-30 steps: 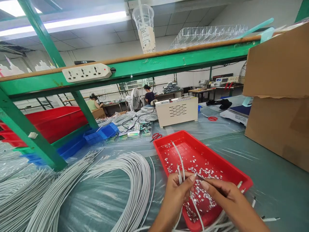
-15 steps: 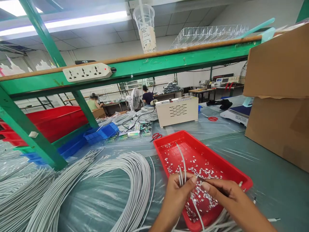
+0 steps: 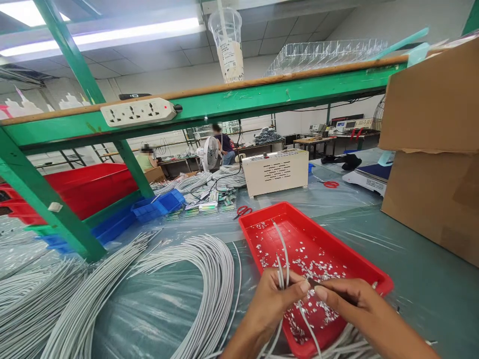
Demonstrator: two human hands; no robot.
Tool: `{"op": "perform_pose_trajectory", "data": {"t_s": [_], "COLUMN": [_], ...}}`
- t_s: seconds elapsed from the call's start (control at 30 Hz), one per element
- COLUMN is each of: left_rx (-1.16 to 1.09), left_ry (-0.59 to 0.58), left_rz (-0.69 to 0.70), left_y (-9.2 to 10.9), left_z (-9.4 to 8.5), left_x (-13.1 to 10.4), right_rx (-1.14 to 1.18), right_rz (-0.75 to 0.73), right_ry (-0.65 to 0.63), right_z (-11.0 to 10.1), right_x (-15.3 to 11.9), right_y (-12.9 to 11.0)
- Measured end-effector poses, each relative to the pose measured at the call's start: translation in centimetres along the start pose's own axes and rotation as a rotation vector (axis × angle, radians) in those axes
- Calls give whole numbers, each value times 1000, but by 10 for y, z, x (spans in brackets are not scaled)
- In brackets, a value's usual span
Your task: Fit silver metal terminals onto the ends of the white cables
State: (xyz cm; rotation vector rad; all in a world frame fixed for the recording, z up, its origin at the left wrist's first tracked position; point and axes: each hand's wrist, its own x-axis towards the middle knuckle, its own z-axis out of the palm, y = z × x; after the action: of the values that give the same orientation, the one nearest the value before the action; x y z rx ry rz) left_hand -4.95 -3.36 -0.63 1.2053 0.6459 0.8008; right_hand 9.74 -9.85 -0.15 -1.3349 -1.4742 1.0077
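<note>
Green tabletop (image 3: 422, 254), hands (image 3: 275, 301) pinching grey cables (image 3: 285, 249) and dark piece (image 3: 313, 283), red tray (image 3: 325, 234) beneath, beige machine (image 3: 277, 172)

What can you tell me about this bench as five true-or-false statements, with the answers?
1. The left hand holds light grey cables. True.
2. The right hand lies flat on a cardboard box. False: its fingers pinch a dark piece over the tray.
3. Small silvery bits are scattered in the red tray. True.
4. The drink cup stands on the scale. False: it is up on the shelf.
5. The power strip is blue. False: it is whitish.
</note>
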Motion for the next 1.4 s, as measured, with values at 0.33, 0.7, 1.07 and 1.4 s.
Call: {"op": "perform_pose_trajectory", "data": {"t_s": [0.33, 0.7, 1.07, 1.4], "left_rx": [231, 248, 249, 253], "left_ry": [374, 341, 222, 243], "left_rz": [180, 159, 131, 105], "left_y": [-22, -11, -2, -11], "left_z": [7, 10, 14, 12], "left_x": [-3, -6, -7, -7], "right_rx": [43, 245, 277, 292], "right_rz": [0, 15, 35, -14], "right_ry": [20, 404, 420, 384], "right_z": [7, 16, 21, 18], "right_x": [1, 5, 10, 12], "right_y": [-1, 7, 8, 13]}}
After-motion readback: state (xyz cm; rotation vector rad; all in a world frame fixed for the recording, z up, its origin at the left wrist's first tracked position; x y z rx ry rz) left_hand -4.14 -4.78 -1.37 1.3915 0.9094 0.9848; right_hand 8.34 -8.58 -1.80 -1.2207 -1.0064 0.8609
